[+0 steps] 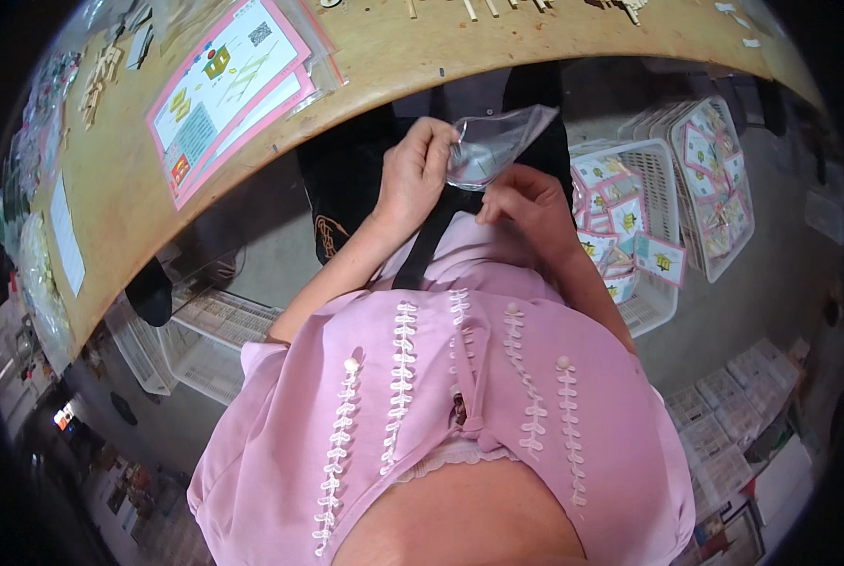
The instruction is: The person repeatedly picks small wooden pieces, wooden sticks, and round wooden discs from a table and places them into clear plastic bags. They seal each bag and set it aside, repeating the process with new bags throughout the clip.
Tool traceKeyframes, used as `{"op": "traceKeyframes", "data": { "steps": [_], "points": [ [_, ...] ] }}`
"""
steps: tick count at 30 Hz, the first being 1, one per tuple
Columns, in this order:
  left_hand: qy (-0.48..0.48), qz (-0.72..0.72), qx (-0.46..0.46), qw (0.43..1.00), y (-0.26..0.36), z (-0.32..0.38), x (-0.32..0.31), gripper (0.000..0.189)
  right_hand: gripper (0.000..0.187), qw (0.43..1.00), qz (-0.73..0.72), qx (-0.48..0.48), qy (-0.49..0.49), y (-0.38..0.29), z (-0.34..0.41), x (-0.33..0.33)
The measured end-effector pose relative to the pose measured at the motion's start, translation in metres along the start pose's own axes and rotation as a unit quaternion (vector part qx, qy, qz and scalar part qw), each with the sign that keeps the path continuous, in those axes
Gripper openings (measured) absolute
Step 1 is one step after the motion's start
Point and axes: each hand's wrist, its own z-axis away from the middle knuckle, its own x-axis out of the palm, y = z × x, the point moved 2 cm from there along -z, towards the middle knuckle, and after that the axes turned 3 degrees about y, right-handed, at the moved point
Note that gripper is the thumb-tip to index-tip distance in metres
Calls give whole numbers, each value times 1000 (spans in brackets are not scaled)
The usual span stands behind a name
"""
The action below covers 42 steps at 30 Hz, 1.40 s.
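A clear plastic bag [496,145] is raised above my lap, with something indistinct in its lower part. My left hand [416,166] pinches the bag's left edge between thumb and fingers. Just below its right side is my right hand [531,201], fingers curled and thumb close to them. Whether those fingertips grip anything is unclear. A black strap [422,251] runs across my lap beneath the hands. On the table [372,78] ahead, printed cards with pink borders [227,85] lie overlapping, partly in a clear bag.
Small wooden sticks [491,7] lie along the table's far part, and more wooden pieces [101,81] at left. White plastic baskets [666,191] on the right hold several bagged cards [627,216]. Another white basket [206,361] stands on the floor at left. Clear compartment boxes [722,410] are at lower right.
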Motion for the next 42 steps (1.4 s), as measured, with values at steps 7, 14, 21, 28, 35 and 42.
{"op": "traceKeyframes", "data": {
  "steps": [7,14,21,28,35,42],
  "points": [
    [71,-209,194,956,27,-2,-10,6,34,792,517,-324,29,-72,14,24],
    [1,-226,190,955,52,1,-49,7,9,716,637,-285,18,-76,-3,3],
    [39,-188,178,965,105,-25,-173,9,14,713,616,-334,-27,-70,-14,17],
    [355,-395,127,838,23,-144,-406,22,15,696,624,-354,-12,-68,-8,20],
    [383,-461,-38,800,-29,-197,-497,49,15,687,650,-324,18,-65,-7,11],
    [480,-286,41,828,-25,-198,-484,45,15,695,647,-313,19,-69,-14,22]
  ]
}}
